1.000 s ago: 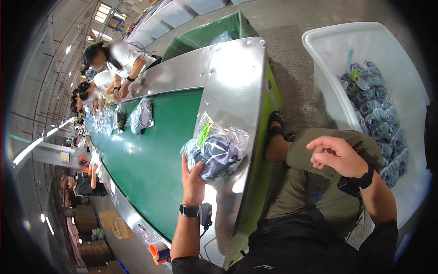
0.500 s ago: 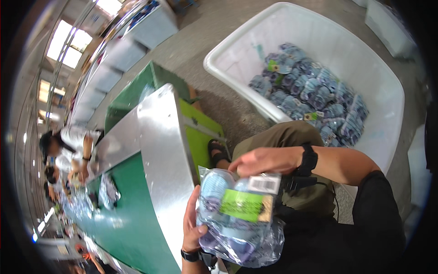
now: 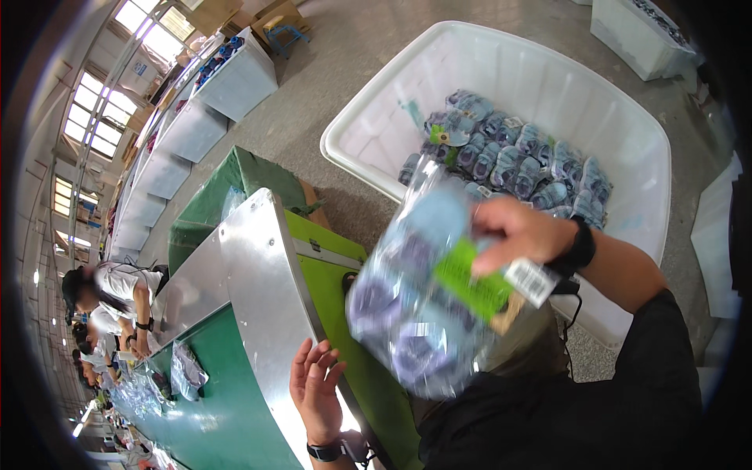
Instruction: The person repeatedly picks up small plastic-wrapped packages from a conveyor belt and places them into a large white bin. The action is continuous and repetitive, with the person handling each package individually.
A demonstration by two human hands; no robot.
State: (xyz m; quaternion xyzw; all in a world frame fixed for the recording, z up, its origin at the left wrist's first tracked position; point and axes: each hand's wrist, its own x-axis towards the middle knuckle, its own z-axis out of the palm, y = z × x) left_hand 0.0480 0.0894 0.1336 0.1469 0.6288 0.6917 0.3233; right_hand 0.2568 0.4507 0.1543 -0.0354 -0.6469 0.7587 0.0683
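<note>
My right hand (image 3: 526,235) grips a clear plastic bag of light blue and purple shoes (image 3: 392,309) by its upper edge. The bag is tilted, slightly blurred, and carries a green label and a white barcode tag. It hangs between the metal table end and a large white tub (image 3: 345,149). Inside the tub lie several similar bagged shoes (image 3: 521,160), partly hidden behind the raised bag. My left hand (image 3: 317,392), over the metal edge, is empty with its fingers apart and slightly curled.
The green conveyor belt (image 3: 227,399) runs along my left, with a bagged item (image 3: 188,370) on it. People in white shirts (image 3: 117,301) work farther along it. A green bin (image 3: 207,204) stands beyond the metal end plate (image 3: 254,243). More white tubs (image 3: 239,82) line the far left.
The bag has left my left hand and risen toward the tub in my right hand, which was resting at its top edge before. My left hand has opened, and the view has shifted slightly.
</note>
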